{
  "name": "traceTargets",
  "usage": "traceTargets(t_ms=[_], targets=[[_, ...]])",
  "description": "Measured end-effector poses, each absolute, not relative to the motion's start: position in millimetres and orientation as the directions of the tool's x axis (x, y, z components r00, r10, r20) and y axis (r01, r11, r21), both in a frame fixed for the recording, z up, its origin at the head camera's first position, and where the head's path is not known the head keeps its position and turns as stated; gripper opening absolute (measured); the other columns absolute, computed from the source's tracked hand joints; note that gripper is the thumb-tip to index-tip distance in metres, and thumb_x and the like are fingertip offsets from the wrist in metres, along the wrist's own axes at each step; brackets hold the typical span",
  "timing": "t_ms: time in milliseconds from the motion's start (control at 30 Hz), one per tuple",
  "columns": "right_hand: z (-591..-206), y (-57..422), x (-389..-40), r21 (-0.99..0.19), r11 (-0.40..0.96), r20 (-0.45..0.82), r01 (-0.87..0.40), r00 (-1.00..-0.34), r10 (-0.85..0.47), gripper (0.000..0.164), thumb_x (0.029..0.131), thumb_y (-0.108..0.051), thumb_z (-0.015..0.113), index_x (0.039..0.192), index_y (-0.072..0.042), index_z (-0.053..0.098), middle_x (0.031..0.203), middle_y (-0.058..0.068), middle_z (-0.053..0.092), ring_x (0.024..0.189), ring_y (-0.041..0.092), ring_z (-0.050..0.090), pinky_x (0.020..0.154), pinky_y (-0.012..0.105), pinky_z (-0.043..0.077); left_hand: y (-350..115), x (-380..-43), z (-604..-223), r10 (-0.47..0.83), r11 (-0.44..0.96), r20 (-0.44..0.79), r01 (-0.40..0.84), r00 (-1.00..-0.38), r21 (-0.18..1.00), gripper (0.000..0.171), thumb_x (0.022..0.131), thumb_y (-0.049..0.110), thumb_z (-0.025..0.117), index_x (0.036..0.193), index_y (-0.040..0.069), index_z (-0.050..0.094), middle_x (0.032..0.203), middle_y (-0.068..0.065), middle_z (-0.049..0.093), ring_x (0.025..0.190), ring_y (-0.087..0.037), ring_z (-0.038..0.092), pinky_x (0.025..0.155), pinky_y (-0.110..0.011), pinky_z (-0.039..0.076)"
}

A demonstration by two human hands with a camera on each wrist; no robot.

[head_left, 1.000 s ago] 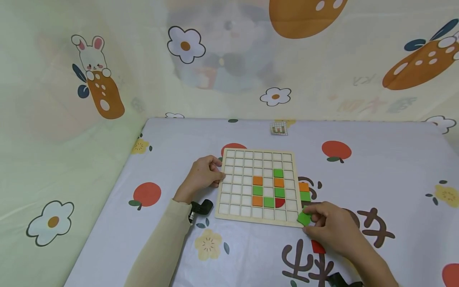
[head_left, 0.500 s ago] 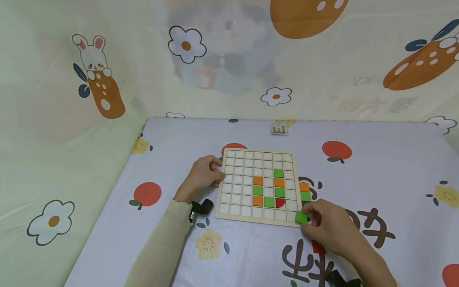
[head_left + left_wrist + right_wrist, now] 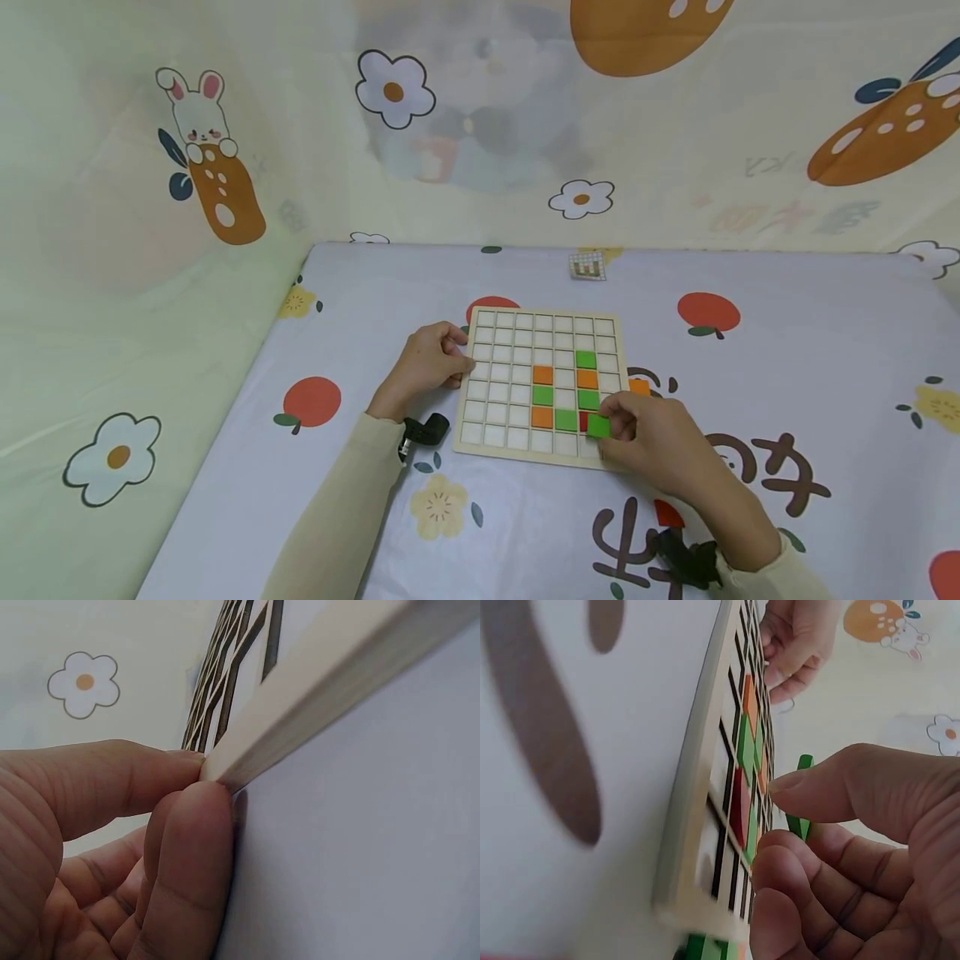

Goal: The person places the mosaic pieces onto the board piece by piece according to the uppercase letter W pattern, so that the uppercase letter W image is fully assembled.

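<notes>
Right grip (image 3: 660, 433): narrow pinch on green square tile (image 3: 597, 426), above pale wooden gridded board (image 3: 517, 437)
Left grip (image 3: 423, 367): pinching its left rim (image 3: 462, 417)
Tile: likely placing; next needs careful alignment

I see a pale cream hanging sheet (image 3: 637, 142) at the back, printed with white flowers (image 3: 395, 89) and orange-brown oblongs (image 3: 637, 37); a pale green sheet (image 3: 112, 325) at left with a white rabbit print (image 3: 198, 118). Flat lilac-white tablecloth (image 3: 825, 358), red round fruit prints (image 3: 708, 311) (upside down from my view). Soft, even light.
</notes>
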State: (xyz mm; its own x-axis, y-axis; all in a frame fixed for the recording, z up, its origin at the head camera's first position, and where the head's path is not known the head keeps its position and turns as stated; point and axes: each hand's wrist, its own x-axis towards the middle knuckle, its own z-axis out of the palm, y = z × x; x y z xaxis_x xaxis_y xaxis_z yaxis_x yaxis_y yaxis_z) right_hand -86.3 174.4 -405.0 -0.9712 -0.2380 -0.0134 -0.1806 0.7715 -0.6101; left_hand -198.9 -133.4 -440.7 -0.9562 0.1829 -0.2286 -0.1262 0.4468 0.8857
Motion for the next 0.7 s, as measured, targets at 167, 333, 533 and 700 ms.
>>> traceTargets(t_ms=[167, 333, 533, 700], targets=[[-403.8, 162.5, -95.6, -0.621, 0.754, -0.001, -0.215, -0.962, -0.275, 0.020, 0.076, -0.001, 0.078, 0.095, -0.005, 0.074, 0.070, -0.004, 0.057, 0.069, 0.013, 0.053, 0.058, 0.024, 0.044, -133.2, -199.5, -440.7, 0.184, 0.442, -0.230, -0.129, -0.956, 0.888, 0.031, 0.088, 0.003, 0.077, 0.116, 0.000, 0.063, 0.082, -0.007, 0.063, 0.059, -0.014, 0.064, 0.057, -0.024, 0.057], [-403.6, 148.7, -103.4, -0.630, 0.755, -0.056, -0.184, -0.958, -0.281, 0.021, 0.076, -0.001, 0.076, 0.097, -0.004, 0.075, 0.070, -0.003, 0.057, 0.067, 0.014, 0.052, 0.058, 0.025, 0.043, -133.9, -199.3, -441.1, 0.182, 0.436, -0.232, -0.133, -0.956, 0.890, 0.031, 0.088, 0.002, 0.077, 0.116, -0.001, 0.063, 0.082, -0.008, 0.063, 0.059, -0.013, 0.064, 0.056, -0.024, 0.057], [-403.3, 135.1, -109.8, -0.613, 0.770, -0.088, -0.176, -0.953, -0.288, 0.020, 0.077, -0.003, 0.078, 0.097, -0.005, 0.076, 0.068, -0.003, 0.058, 0.067, 0.015, 0.052, 0.060, 0.028, 0.042, -133.9, -199.2, -440.9, 0.186, 0.439, -0.232, -0.130, -0.955, 0.889, 0.031, 0.089, 0.002, 0.077, 0.117, 0.000, 0.063, 0.083, -0.008, 0.062, 0.059, -0.014, 0.064, 0.057, -0.024, 0.057], [-404.4, 125.6, -114.0, -0.627, 0.754, -0.083, -0.198, -0.945, -0.317, 0.018, 0.076, -0.001, 0.078, 0.094, -0.005, 0.075, 0.067, -0.003, 0.058, 0.067, 0.014, 0.054, 0.061, 0.028, 0.044, -133.6, -198.5, -439.9, 0.184, 0.445, -0.234, -0.132, -0.955, 0.886, 0.032, 0.089, 0.003, 0.077, 0.118, 0.000, 0.063, 0.083, -0.008, 0.063, 0.059, -0.014, 0.064, 0.057, -0.024, 0.057]])
